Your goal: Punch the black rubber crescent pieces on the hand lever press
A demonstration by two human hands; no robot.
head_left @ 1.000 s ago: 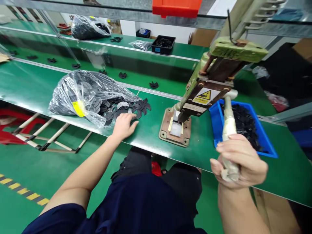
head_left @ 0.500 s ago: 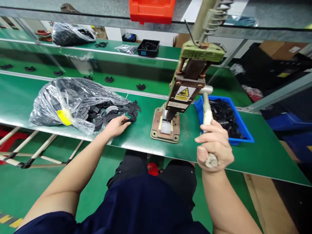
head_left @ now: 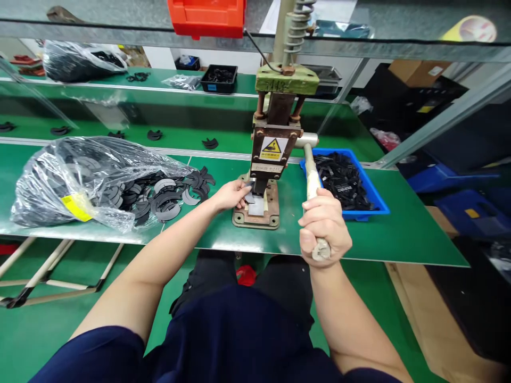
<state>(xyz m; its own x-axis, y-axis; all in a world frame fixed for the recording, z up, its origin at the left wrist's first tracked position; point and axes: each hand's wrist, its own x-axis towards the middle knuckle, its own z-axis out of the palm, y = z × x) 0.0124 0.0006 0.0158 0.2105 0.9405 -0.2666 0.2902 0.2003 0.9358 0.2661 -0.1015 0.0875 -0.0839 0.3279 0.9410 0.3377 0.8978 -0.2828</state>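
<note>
In the head view, the left hand [head_left: 231, 196] pinches a dark flat piece [head_left: 250, 198] between its fingers, at the foot of the hand-lever press [head_left: 275, 138]. The right hand's [head_left: 326, 227] fingers wrap the taped lever [head_left: 312, 178]. A plastic bag [head_left: 51, 178] of dark crescent pieces [head_left: 165, 205] and a blue bin [head_left: 373, 194] flank the press on the green surface [head_left: 215, 234].

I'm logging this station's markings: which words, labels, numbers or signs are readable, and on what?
No word or number reads clearly.
Press: yellow warning triangle with a hand symbol; characters beneath too blurred.
White strip below it: too small.
Green top plate: dark marks, unclear.
Yellow tag, plastic bag: unreadable.
Blue label, black bin: too small.
White label, carton: too small.
</note>
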